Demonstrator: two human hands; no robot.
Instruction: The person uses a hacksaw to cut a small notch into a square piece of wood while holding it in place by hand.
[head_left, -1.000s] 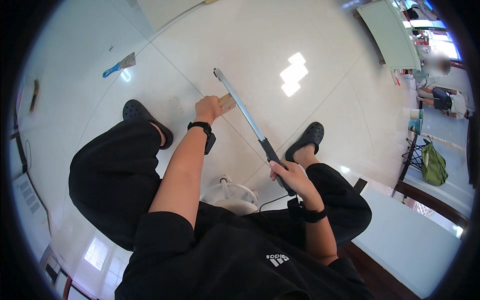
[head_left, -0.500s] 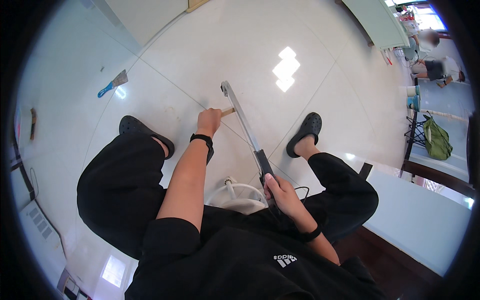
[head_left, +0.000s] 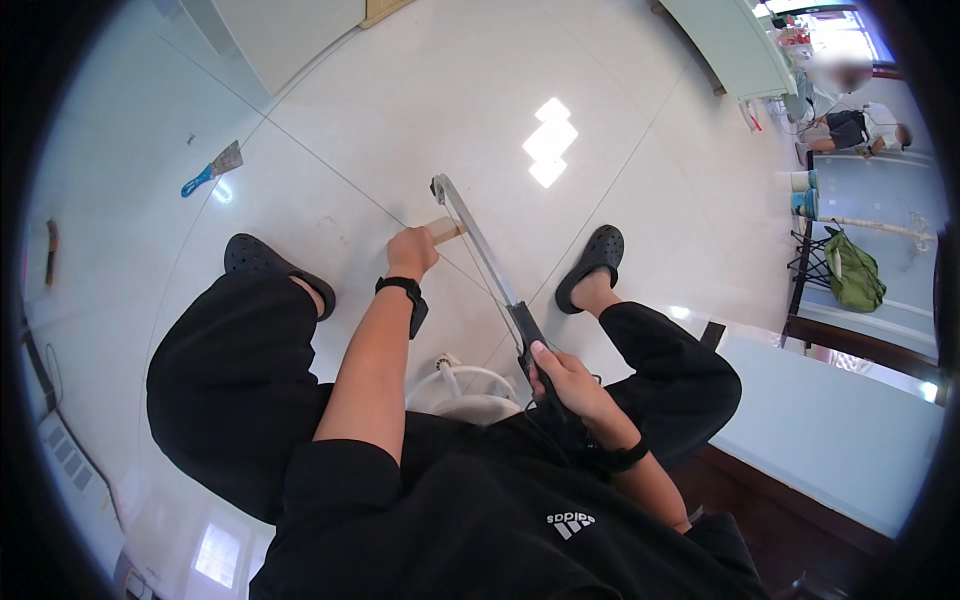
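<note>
My left hand (head_left: 411, 252) is closed round a small flat piece of light wood (head_left: 446, 231), whose free end sticks out to the right. In my right hand (head_left: 568, 383) is the black handle of a hacksaw (head_left: 476, 238) with a silver frame. The saw slants up and left, its curved tip beyond the wood. Its thin blade runs below the frame, close to the wood's end; whether it touches the wood I cannot tell.
A white round-topped object (head_left: 468, 405) is between my legs. A blue-handled scraper (head_left: 213, 169) lies on the tiled floor at left, near my black clog (head_left: 270, 262). At right are a green bag (head_left: 853, 272), buckets (head_left: 803, 195) and other people (head_left: 850, 128).
The wood has turned and shows more of its broad face. The saw tip is slightly lower and left. Floor things have shifted left in the picture.
</note>
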